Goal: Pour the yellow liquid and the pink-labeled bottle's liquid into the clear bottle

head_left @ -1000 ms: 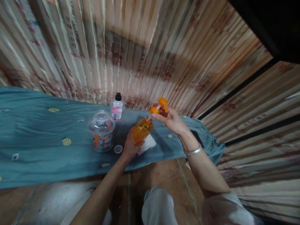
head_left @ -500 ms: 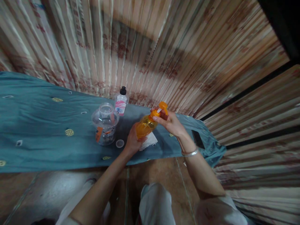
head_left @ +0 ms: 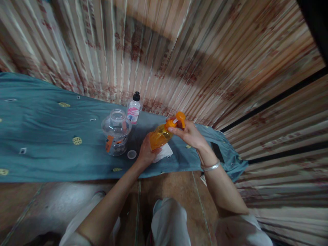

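Here we are looking down at a teal cloth [head_left: 46, 147] that is covering the counter along a corrugated wall [head_left: 179, 51]. Going from the left, a clear plastic jar [head_left: 116, 131] is standing upright on the cloth with its mouth open, and a small round lid [head_left: 132, 154] is lying flat just beside its base. Behind the jar, close to the wall, a small bottle with a black cap [head_left: 134, 108] is standing upright. Next, our left hand [head_left: 146, 153] is wrapping its fingers around the lower body of an orange pump bottle [head_left: 160, 135], which we are holding tilted, its top leaning to the right above a crumpled white tissue [head_left: 164, 152] on the cloth. Our right hand [head_left: 191, 133] is pinching the orange pump head [head_left: 176, 119] at the bottle's neck, fingers closed on it, and a silver bangle [head_left: 210, 166] is sitting on that wrist. Further right, a dark phone [head_left: 217, 152] is lying on the cloth's end.
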Action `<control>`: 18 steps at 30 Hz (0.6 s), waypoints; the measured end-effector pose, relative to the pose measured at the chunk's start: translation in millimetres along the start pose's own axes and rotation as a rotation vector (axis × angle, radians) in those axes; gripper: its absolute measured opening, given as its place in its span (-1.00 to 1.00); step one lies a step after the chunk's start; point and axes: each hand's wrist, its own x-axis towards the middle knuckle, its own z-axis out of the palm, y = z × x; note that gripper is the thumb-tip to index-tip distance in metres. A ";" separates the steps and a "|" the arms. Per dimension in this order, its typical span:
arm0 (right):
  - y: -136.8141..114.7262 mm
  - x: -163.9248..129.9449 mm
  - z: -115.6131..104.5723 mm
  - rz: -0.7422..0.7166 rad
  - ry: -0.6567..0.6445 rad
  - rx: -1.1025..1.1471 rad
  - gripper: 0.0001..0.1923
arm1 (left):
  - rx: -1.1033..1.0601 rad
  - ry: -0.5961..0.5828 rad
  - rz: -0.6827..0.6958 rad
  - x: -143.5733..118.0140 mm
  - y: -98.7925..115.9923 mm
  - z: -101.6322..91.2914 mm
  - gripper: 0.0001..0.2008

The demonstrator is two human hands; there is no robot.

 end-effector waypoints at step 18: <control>-1.9 0.6 -0.2 -0.084 -0.020 -0.288 -0.63 | 0.046 0.004 0.021 -1.1 -9.1 1.8 -0.33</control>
